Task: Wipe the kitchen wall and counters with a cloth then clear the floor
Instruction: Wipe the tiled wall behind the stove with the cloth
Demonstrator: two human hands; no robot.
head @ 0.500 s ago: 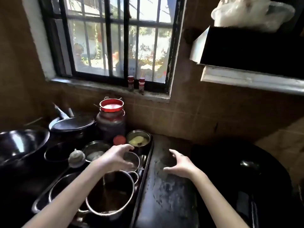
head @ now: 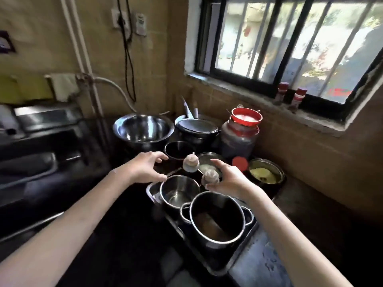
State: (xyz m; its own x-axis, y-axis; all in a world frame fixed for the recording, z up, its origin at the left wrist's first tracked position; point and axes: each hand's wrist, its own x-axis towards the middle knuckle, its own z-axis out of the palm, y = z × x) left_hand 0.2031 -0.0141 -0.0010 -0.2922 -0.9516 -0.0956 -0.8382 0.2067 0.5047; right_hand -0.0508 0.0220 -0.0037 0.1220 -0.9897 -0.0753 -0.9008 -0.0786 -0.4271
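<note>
My left hand [head: 145, 168] hovers open, fingers spread, over a small steel pot [head: 179, 192] in a tray of pots. My right hand [head: 232, 180] is just right of it, thumb and fingers closed around a small grey bulb-shaped thing [head: 210, 177]. A second grey bulb [head: 190, 163] sits just behind, between the two hands. A white cloth [head: 64, 85] hangs on the left wall next to yellow cloths [head: 24, 88]. The tiled wall [head: 310, 154] rises behind the dark counter [head: 306, 220].
A larger pot [head: 217, 218] sits under my right wrist. Behind are a big steel bowl [head: 143, 129], a lidded black pot [head: 196, 127], a red-lidded jar [head: 240, 137] and a tin of yellow stuff [head: 265, 172]. Two small red-capped bottles [head: 298, 98] stand on the window sill.
The view has swung left. My right hand has crossed from the bare counter to above the pots and closed on a grey bulb. My left hand has shifted left, still open.
</note>
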